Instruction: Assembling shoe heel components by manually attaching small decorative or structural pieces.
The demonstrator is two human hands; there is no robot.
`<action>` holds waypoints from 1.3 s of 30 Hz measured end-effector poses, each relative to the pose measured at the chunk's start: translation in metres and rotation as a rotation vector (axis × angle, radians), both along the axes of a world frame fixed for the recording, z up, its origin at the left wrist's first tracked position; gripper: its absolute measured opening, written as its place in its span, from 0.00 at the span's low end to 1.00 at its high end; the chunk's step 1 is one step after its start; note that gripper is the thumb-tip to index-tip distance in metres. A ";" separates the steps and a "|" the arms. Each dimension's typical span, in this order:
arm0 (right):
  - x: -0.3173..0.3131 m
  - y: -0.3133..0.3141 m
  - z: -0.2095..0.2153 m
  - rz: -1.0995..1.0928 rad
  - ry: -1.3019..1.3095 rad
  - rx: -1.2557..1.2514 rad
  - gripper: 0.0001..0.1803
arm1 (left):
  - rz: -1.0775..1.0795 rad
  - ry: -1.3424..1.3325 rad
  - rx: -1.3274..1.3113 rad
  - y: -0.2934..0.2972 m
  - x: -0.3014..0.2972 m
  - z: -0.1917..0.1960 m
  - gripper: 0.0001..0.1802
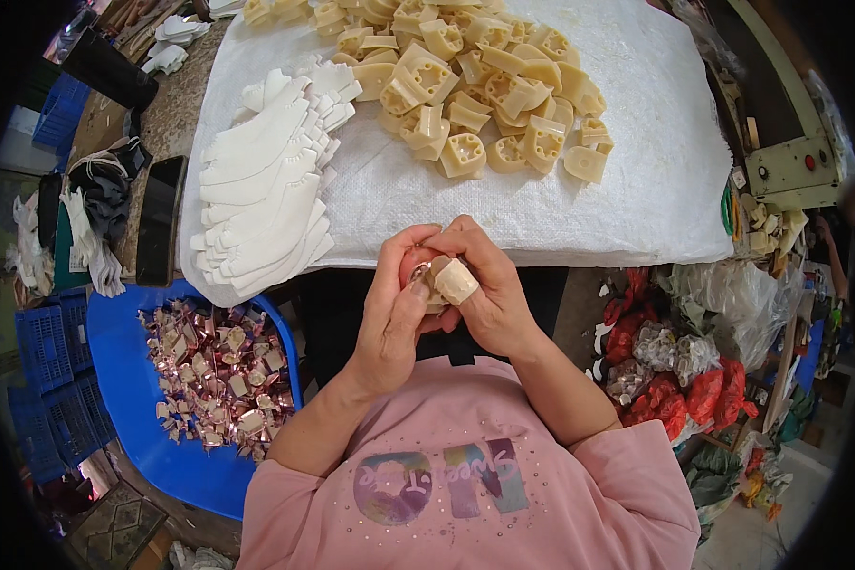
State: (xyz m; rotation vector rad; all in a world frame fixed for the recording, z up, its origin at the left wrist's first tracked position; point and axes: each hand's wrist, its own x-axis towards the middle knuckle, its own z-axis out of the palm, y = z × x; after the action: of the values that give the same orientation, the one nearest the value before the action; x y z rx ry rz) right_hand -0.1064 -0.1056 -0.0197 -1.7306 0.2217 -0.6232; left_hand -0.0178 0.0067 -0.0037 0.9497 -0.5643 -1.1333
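Both my hands meet over my lap, just off the table's near edge, closed around one small cream shoe heel. The fingers of my left hand wrap its left side, with the thumb pressed on it. My right hand grips it from the right, fingers curled over the top. Much of the heel is hidden by my fingers. Beyond them, a heap of beige plastic shoe heels with holes in their ends lies on the table. Left of the heap, thin white cut pieces lie fanned in overlapping rows.
White woven sheeting covers the table. A blue basin at lower left holds many pinkish metallic-covered pieces. A dark phone and gloves lie at the left. Red and clear plastic bags are piled at the right.
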 end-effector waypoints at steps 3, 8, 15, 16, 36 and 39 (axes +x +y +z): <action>0.002 0.005 0.000 -0.006 -0.020 0.106 0.11 | 0.055 0.007 0.043 -0.002 -0.004 0.002 0.28; 0.001 0.009 0.013 0.023 0.129 0.471 0.13 | -0.033 0.367 -0.145 -0.003 0.004 -0.003 0.31; -0.001 0.006 0.014 -0.067 0.059 0.437 0.16 | 0.001 0.313 -0.064 0.000 0.010 -0.002 0.36; 0.000 0.004 0.011 -0.161 -0.002 0.268 0.16 | 0.055 0.106 -0.049 0.001 0.013 -0.002 0.37; 0.004 -0.021 0.001 0.135 0.117 0.790 0.09 | 0.227 -1.074 0.019 0.003 0.022 0.000 0.29; 0.003 -0.035 0.003 0.259 0.146 0.733 0.10 | 0.235 -1.128 0.005 0.003 0.021 0.007 0.28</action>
State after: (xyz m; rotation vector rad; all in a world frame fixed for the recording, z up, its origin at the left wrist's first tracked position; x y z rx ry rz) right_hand -0.1034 -0.1410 -0.0163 -1.0662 0.2805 -0.1794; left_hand 0.0031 0.0092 0.0029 1.5880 -1.2975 -0.2941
